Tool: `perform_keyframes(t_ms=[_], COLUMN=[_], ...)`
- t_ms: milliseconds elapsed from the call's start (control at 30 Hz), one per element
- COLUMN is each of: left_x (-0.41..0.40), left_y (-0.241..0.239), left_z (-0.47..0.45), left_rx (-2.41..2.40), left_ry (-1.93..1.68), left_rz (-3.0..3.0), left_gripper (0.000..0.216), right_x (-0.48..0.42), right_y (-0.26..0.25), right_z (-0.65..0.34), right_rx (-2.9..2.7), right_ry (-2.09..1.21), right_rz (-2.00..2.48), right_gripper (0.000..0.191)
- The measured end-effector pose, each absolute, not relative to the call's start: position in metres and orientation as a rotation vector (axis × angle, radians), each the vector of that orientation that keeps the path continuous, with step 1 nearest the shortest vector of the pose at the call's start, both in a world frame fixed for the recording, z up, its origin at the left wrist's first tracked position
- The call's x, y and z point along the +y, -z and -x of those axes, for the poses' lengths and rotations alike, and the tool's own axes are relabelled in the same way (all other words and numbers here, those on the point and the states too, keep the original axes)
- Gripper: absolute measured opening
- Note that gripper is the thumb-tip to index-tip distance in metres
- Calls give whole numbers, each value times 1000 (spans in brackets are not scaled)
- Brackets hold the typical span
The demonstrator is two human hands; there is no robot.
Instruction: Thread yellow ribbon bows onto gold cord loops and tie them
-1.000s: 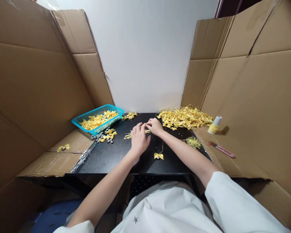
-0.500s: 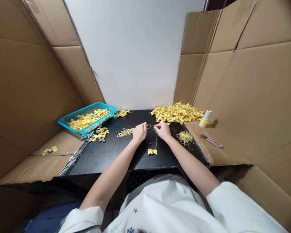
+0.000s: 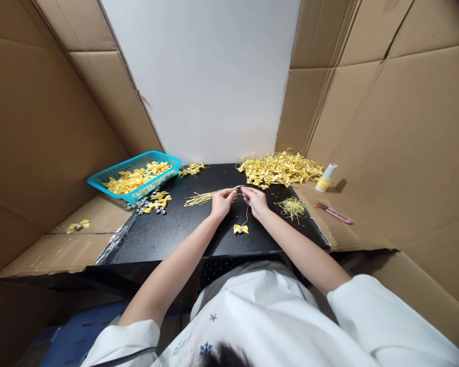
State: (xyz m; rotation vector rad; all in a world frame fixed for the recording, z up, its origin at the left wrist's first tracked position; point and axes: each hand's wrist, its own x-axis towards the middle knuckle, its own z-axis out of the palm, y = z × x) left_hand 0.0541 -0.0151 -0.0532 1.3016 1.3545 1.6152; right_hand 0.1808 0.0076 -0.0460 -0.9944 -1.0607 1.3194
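Note:
My left hand (image 3: pixel 222 202) and my right hand (image 3: pixel 255 200) are close together over the black table, fingertips pinched on a thin gold cord (image 3: pixel 247 216). The cord runs down to a yellow ribbon bow (image 3: pixel 240 229) with a small silver bell, lying on the table just below my hands. Beside my left hand a bundle of gold cords (image 3: pixel 199 199) lies spread out. A heap of short cord scraps (image 3: pixel 291 208) is to the right of my right hand.
A turquoise basket (image 3: pixel 95 179) of yellow bows stands at left, with silver bells (image 3: pixel 141 205) in front. Finished-looking bows with cords (image 3: pixel 283 168) are piled back right. A thread spool (image 3: pixel 326 178) and a pink-handled cutter (image 3: pixel 335 213) sit on cardboard at right. Cardboard walls enclose both sides.
My hands have come closer together, with the fingertips now almost meeting on the cord. The bow stays on the table, and the whole view has shifted slightly.

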Motion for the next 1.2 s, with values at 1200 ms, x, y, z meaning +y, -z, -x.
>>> perform_keyframes(t_ms=[1200], left_x=[-24], left_y=[45], left_z=[-63], left_rx=[1177], left_ry=[-1774], left_rz=[-1379], left_gripper=[23], right_x=[1], right_y=[49], right_z=[-177], right_rx=[-905], right_ry=[-1357], right_rz=[888], right_gripper=[14])
